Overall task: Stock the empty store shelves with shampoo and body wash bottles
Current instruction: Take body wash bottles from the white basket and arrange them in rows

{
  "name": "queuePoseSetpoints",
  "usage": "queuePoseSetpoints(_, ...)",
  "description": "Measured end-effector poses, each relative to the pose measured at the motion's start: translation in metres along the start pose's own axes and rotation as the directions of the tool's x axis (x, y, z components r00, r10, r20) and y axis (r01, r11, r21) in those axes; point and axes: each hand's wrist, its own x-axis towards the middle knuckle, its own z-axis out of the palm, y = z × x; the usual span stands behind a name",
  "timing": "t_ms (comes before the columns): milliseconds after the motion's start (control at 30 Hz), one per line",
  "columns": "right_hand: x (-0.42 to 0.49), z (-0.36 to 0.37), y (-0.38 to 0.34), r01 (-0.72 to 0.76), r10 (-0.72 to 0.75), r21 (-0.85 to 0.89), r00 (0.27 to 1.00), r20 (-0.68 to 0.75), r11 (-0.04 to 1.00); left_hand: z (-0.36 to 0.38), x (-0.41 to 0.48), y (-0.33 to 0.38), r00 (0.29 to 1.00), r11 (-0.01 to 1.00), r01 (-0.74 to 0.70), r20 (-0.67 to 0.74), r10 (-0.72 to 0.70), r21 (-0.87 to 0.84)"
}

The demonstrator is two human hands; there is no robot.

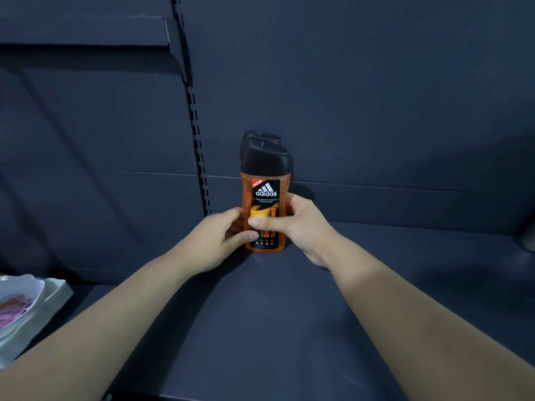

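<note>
Stocking judged barely begun: left hand (pixel 224 238) and right hand (pixel 299 227) both curl their fingers round the orange bottle (pixel 265 195), upright near the shelf's (pixel 289 319) back edge, second bottle (pixel 262 136) directly behind (only its cap shows); most rows outstanding

This is a shop, shown by dark metal display shelving with a slotted upright (pixel 197 134), a bracket-hung upper shelf (pixel 86 30), a plain back panel (pixel 362 82), and a lower shelf (pixel 289 314) carrying a branded orange body wash bottle (pixel 265 195) with a second bottle (pixel 260 136) directly behind.

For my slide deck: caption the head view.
Left hand and right hand grip orange black-capped plastic bottle upright on dark metal shelf, another black-capped bottle behind.
</note>
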Motion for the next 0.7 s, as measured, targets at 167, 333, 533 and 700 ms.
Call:
queuePoseSetpoints(167, -0.028, -0.013, 0.009, -0.155, 0.148, -0.054, 0.982, -0.116, 0.986, -0.008, -0.002, 0.007, 0.995, 0.996, 0.073, 0.067, -0.076, 0.051)
queuePoseSetpoints(333, -0.071, -0.023, -0.002, -0.26, 0.218, -0.132, 0.938, -0.268, 0.957, -0.043, -0.047, 0.022, 0.97, 0.94, 0.24, -0.01, -0.245, 0.244)
queuePoseSetpoints(533, -0.112, 0.036, -0.043, -0.028, -0.051, -0.241, 0.948, -0.315, 0.97, -0.075, -0.167, 0.063, 0.936, 0.888, 0.346, -0.167, -0.308, 0.301)
queuePoseSetpoints(700, -0.166, 0.13, -0.076, 0.26, -0.246, -0.362, 0.965, 0.086, 0.895, -0.094, -0.284, 0.093, 0.819, 0.717, 0.566, -0.374, -0.435, 0.406)
